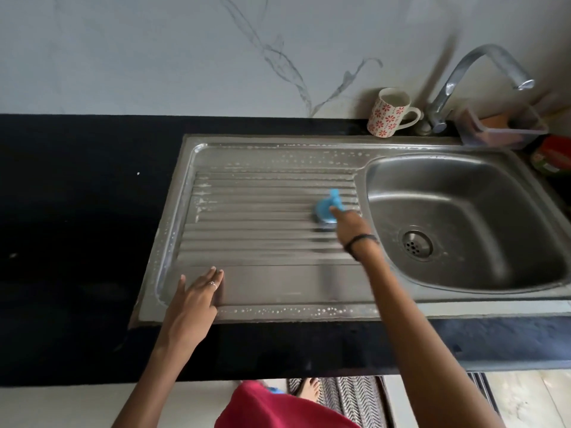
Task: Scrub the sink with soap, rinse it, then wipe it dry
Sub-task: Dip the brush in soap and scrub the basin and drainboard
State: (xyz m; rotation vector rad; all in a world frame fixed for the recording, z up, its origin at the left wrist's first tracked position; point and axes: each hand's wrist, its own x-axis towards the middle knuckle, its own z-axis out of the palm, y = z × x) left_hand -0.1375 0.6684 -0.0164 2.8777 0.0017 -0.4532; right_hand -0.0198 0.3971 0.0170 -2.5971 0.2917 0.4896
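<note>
Right hand [347, 223] is gripping a blue scrubber [327, 208], pressing it on the ribbed drainboard [262, 223] just beside the basin [463, 211]. Left hand [197, 291] is lying flat, fingers straight, on the drainboard's near edge. Steel sink [173, 193] is sitting in a black worktop [77, 211], suds dotting its rim. Floral mug [391, 114] and tap [457, 84] are standing against a marbled wall [185, 50].
</note>
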